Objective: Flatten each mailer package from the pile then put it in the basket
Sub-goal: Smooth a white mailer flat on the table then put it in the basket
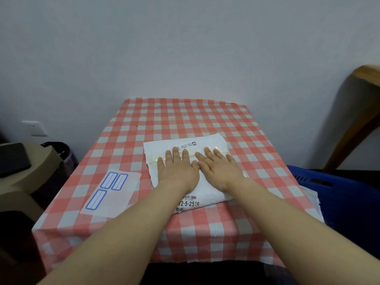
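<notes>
On the checkered tabletop (156, 120) lies a white mailer package (185, 147). The left hand (177, 171) and right hand (219, 171) press flat on it, fingers straight. The blue basket (333, 194) stands to the right.

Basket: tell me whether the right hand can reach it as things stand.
Probably yes: the basket sits right of the table, nothing between it and the right hand, which lies flat on the mailer.

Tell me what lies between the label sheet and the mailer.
Only bare tablecloth separates sheet and mailer, as the head view shows.
</notes>
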Demonstrator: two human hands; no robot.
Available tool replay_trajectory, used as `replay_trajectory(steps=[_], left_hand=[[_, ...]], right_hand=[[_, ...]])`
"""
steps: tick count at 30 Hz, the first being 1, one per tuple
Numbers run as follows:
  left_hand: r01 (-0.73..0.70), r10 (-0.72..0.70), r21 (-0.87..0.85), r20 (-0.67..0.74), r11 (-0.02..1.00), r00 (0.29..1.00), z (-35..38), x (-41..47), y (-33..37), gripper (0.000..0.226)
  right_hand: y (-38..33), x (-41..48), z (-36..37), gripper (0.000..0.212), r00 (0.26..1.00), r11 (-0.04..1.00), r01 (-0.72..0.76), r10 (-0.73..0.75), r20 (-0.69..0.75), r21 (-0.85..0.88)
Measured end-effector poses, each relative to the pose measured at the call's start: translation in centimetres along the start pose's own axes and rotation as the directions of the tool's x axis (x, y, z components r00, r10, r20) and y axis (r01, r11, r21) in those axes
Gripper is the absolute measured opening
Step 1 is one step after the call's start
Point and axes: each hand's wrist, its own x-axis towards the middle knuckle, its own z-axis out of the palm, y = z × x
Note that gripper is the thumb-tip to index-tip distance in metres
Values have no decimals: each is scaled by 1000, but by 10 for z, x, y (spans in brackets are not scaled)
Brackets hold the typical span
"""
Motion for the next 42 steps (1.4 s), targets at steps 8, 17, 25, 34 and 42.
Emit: replay_trajectory(steps=[8,17,25,34,42], left_hand=[[1,0,29,-22,1000,1000,8,-1,-1,59],[-18,12,174,35,985,999,-11,5,-6,63],[-106,99,97,75,990,992,-9,19,-16,65],[-97,100,117,-23,988,995,-7,9,-11,57],[-52,51,-22,-21,998,998,5,-16,-21,54]], right_hand=[[-3,1,5,50,1000,996,-5,3,-26,-87],[-5,13,-18,47,999,1000,-11,11,53,7],[0,29,-12,53,992,1000,1,-2,123,1],[-9,18,-14,53,995,991,-20,32,92,-134],[-14,-19,3,51,992,993,-113,111,57,25]])
